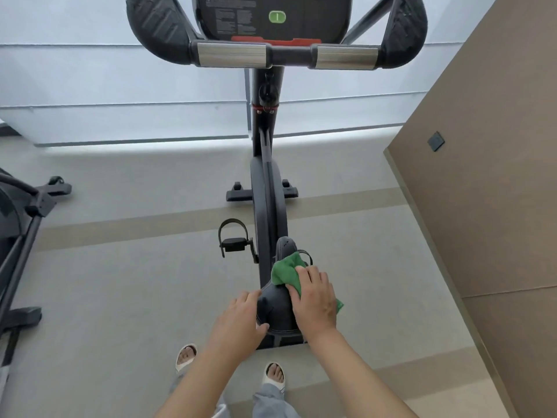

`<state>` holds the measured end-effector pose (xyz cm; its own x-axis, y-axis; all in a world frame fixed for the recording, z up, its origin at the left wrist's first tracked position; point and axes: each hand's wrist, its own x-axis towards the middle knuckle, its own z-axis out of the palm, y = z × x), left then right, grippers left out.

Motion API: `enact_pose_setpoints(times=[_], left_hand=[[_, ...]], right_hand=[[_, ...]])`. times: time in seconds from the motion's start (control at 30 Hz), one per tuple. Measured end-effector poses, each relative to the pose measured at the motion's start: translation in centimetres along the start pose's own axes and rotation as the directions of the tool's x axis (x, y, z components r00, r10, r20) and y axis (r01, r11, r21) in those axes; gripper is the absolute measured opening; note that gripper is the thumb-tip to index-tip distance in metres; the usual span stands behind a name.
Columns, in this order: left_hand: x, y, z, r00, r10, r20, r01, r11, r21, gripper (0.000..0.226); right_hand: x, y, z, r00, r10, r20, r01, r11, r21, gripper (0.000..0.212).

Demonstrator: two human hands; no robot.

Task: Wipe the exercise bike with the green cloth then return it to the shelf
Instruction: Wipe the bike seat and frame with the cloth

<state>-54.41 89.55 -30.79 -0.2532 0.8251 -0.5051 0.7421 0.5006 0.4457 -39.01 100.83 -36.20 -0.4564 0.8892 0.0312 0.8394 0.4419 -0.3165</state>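
From my feed, the bike's console (272,16) is cut off by the top edge, and its printed text is too small to read. The handlebar grips (156,28) also run out of the top. My right hand (315,300) covers most of the green cloth (284,271), so I cannot tell how it is folded beneath. The saddle (275,309) is partly hidden under both hands. The right pedal (306,256) sits mostly behind the cloth. A second machine (18,224) is cropped at the left edge.

Bright, even daylight | window (120,86) glare (washed out) | soft shadows | wide-angle bending at edges
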Motion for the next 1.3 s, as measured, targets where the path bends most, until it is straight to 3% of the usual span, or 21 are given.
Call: enact_pose_setpoints(times=[0.37, 0.57, 0.73, 0.93, 1.07, 1.3], left_hand=[[-0.5, -1.6, 1.2, 0.996, 0.068, 0.064, -0.068, 0.998, 0.002, 0.081], [-0.8, -2.0, 1.8, 0.996, 0.081, 0.045, -0.081, 0.997, 0.010, 0.081], [-0.8, -2.3, 2.1, 0.995, 0.093, 0.044, -0.094, 0.995, 0.020, 0.082], [-1.0, -2.3, 2.2, 0.994, 0.108, 0.025, -0.109, 0.994, 0.016, 0.083], [-1.0, -2.0, 2.5, 0.994, 0.105, 0.004, -0.105, 0.995, 0.004, 0.080], [-0.6, -1.4, 2.9, 0.998, 0.068, 0.005, -0.068, 0.997, 0.033, 0.079]], right_hand=[[13.1, -3.1, 2.4, 0.994, -0.001, 0.114, -0.008, 0.997, 0.082, 0.035], [10.4, -2.0, 1.5, 0.995, -0.048, 0.086, 0.034, 0.987, 0.158, 0.039], [1.5, 0.8, -0.7, 0.992, -0.105, 0.071, 0.091, 0.980, 0.175, 0.043], [-6.9, 4.1, -2.3, 0.986, -0.081, 0.144, 0.054, 0.982, 0.183, 0.049], [-5.6, 3.4, -1.7, 0.989, -0.100, 0.109, 0.083, 0.985, 0.150, 0.043], [4.7, -0.5, 0.5, 0.995, -0.098, 0.025, 0.095, 0.990, 0.109, 0.041]])
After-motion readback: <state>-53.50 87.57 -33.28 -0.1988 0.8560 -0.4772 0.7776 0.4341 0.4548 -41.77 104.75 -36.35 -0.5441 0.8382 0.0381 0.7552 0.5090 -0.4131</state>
